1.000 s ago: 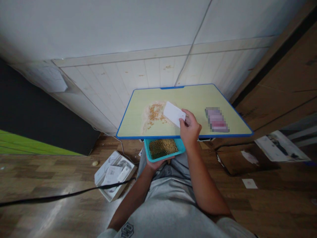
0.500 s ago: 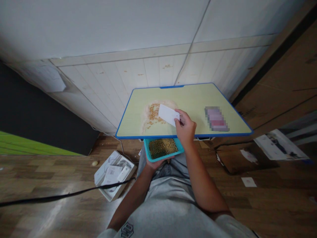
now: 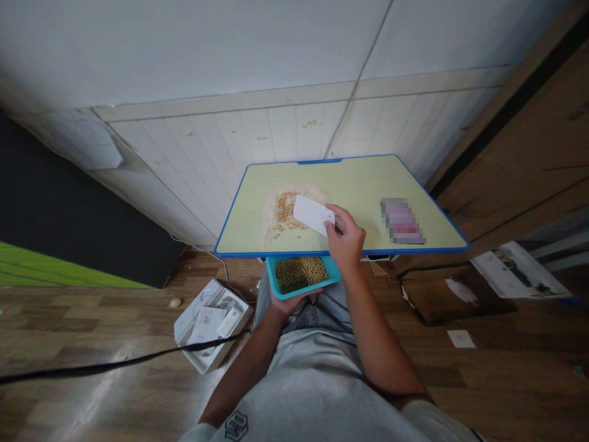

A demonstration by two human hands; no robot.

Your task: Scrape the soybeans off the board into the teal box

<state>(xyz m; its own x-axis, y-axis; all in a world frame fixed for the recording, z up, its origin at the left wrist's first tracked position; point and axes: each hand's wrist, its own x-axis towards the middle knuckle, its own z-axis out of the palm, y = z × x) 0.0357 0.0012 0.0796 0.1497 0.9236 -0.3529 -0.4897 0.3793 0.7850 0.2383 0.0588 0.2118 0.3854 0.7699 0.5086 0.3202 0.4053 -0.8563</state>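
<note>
My right hand [image 3: 345, 236] pinches a white card [image 3: 313, 215] over a small blue-edged lap table [image 3: 363, 184]. The card's far edge rests beside a pile of yellow beans mixed with white grains [image 3: 285, 212] on the tabletop. Below the table's front edge my left hand [image 3: 289, 301] holds up a teal tray [image 3: 301, 276] filled with beans. Only the fingertips of that hand show under the tray.
A blurred pink item [image 3: 402, 221] lies on the right of the table. An open white box [image 3: 209, 325] and a black cable [image 3: 115, 363] lie on the wooden floor at left. Cardboard [image 3: 529, 153] and papers [image 3: 519, 270] sit to the right, with a white panelled wall behind.
My right hand and the card have shifted left and slightly nearer, onto the edge of the bean pile. The teal tray has stayed under the table edge.
</note>
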